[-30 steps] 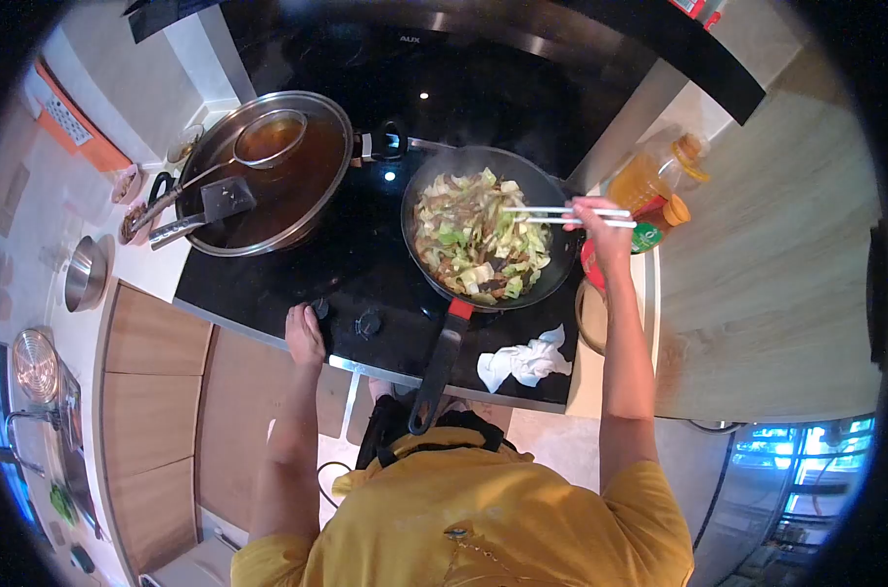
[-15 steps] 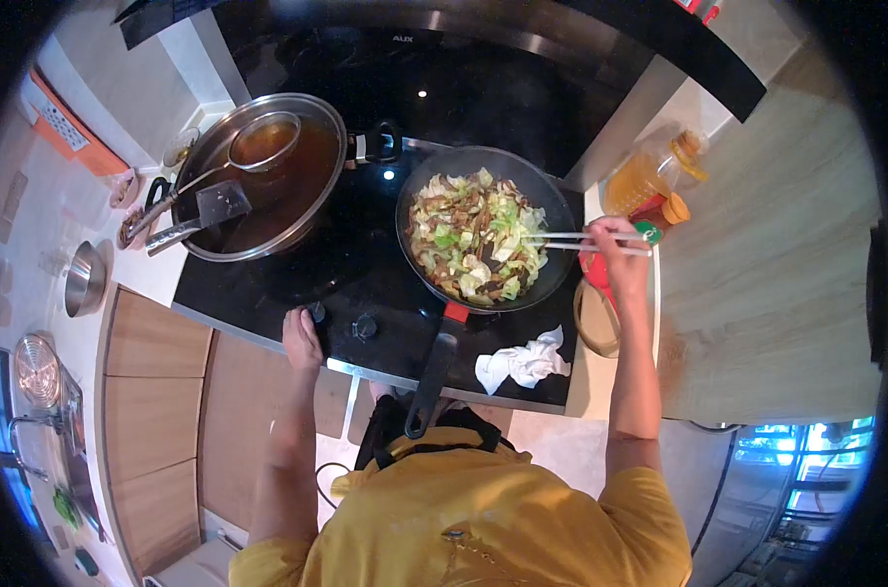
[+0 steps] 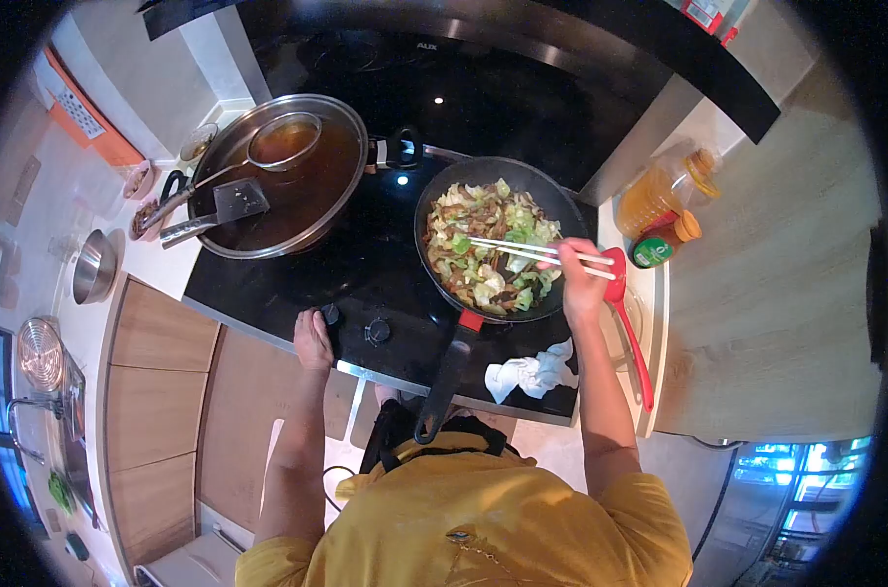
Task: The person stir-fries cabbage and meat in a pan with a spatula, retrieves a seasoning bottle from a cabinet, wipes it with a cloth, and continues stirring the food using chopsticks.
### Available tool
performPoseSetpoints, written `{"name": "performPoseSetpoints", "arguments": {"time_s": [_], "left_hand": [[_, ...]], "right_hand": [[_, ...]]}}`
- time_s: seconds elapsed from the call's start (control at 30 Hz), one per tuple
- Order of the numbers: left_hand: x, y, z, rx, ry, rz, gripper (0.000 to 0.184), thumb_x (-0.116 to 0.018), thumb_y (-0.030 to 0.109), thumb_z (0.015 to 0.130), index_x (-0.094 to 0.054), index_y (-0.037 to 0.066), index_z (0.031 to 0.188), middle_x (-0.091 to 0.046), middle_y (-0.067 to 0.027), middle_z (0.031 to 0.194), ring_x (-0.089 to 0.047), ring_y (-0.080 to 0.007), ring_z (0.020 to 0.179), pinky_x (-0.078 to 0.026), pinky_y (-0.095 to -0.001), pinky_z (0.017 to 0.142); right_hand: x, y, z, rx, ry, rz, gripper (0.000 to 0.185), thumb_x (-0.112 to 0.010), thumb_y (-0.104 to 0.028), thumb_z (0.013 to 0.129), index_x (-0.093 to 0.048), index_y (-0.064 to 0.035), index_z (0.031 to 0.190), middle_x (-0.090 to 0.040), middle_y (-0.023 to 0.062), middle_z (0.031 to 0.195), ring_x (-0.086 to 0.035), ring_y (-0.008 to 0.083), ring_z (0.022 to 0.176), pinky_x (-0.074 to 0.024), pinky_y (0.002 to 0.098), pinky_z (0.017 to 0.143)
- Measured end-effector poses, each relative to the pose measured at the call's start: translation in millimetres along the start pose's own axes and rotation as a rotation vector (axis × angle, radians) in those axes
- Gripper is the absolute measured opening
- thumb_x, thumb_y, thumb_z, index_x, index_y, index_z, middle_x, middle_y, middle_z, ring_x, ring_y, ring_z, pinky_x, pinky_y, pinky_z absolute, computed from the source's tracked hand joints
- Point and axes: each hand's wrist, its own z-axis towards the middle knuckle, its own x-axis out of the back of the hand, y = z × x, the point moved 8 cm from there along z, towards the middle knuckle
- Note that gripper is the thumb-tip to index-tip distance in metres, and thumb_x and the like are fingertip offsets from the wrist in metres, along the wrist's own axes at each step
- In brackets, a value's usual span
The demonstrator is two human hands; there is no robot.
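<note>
My right hand (image 3: 582, 278) grips a pair of white chopsticks (image 3: 522, 248), whose tips reach into the chopped cabbage and brown pieces (image 3: 488, 220) in a dark frying pan (image 3: 561, 210). The pan's black handle (image 3: 447, 380) points toward my body, untouched. My left hand (image 3: 313, 338) rests at the stove's front edge, beside a control knob (image 3: 330, 314); its fingers lie together over the edge, and nothing can be made out in them. A crumpled white cloth (image 3: 532, 373) lies right of the pan handle.
At the left, a wide pot (image 3: 351, 201) of brown liquid holds a strainer (image 3: 284, 142) and a spatula (image 3: 240, 200). Right of the stove are an oil bottle (image 3: 649, 201), a smaller bottle (image 3: 659, 243) and a red spoon (image 3: 632, 342). A metal bowl (image 3: 93, 266) stands far left.
My right hand has moved left and slightly down, bringing the chopsticks further over the food. The red spoon shows more fully. The whole view has shifted a little; my left hand stays at the stove edge.
</note>
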Motion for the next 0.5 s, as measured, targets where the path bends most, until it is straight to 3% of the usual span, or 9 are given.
{"name": "performPoseSetpoints", "arguments": {"time_s": [0.2,0.47,0.5], "left_hand": [[0.8,3.5,0.9,-0.001,-0.001,-0.005,0.028,-0.039,0.021,0.097,-0.057,0.000,0.100,-0.057,-0.0188,0.098,-0.054,-0.0378,0.092,-0.044,-0.0425,0.080],[-0.8,-1.5,0.3,0.065,0.021,-0.060,0.029,-0.040,0.023,0.097,-0.057,0.001,0.101,-0.057,-0.0196,0.097,-0.054,-0.0373,0.093,-0.043,-0.0442,0.082],[-3.4,1.5,4.6,0.056,0.019,-0.063,0.029,-0.040,0.023,0.097,-0.057,0.001,0.101,-0.057,-0.0196,0.097,-0.054,-0.0373,0.093,-0.043,-0.0442,0.082]], "right_hand": [[46.5,-13.4,-0.6,-0.021,0.207,0.125,0.013,-0.056,-0.009,0.092,-0.055,0.0032,0.096,-0.061,0.0165,0.090,-0.064,0.0252,0.076,-0.0592,0.0390,0.061],[93.8,-33.3,-14.6,-0.101,0.288,0.402,0.024,-0.058,-0.021,0.092,-0.051,-0.0007,0.102,-0.061,0.0178,0.093,-0.064,0.0249,0.079,-0.0594,0.0324,0.063],[95.4,-36.9,-18.1,-0.103,0.288,0.461,0.027,-0.058,-0.022,0.092,-0.049,-0.0011,0.105,-0.062,0.0177,0.095,-0.065,0.0271,0.086,-0.0594,0.0318,0.065]]}}
